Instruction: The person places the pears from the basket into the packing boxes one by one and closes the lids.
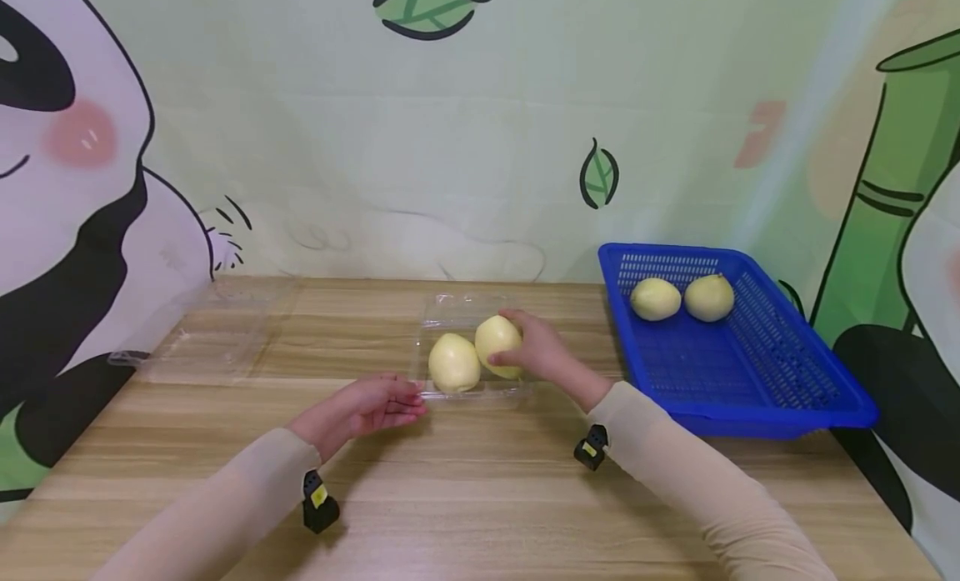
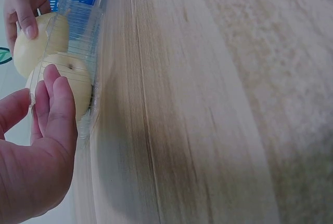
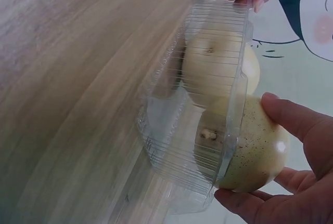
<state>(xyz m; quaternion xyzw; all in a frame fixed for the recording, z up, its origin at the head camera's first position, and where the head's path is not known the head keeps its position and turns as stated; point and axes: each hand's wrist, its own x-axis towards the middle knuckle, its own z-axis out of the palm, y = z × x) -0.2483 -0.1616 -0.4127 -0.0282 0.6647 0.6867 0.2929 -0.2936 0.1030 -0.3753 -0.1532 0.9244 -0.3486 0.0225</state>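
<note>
Two hands work at the table's middle: my left hand (image 1: 360, 408), fingers relaxed, touches the near-left corner of the clear tray (image 1: 438, 314); my right hand (image 1: 542, 352) grips the right pear (image 1: 497, 341) in it, beside the left pear (image 1: 453, 363). Farther right, a blue basket (image 1: 780, 389).

We wear long, close-fitting beige sleeves (image 1: 225, 502) on both arms, each wrist carrying a small black camera clip (image 1: 318, 499) (yellow sticker on each).

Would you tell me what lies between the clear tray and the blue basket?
Only bare table, crossed by the right hand; the head view shows it.
</note>
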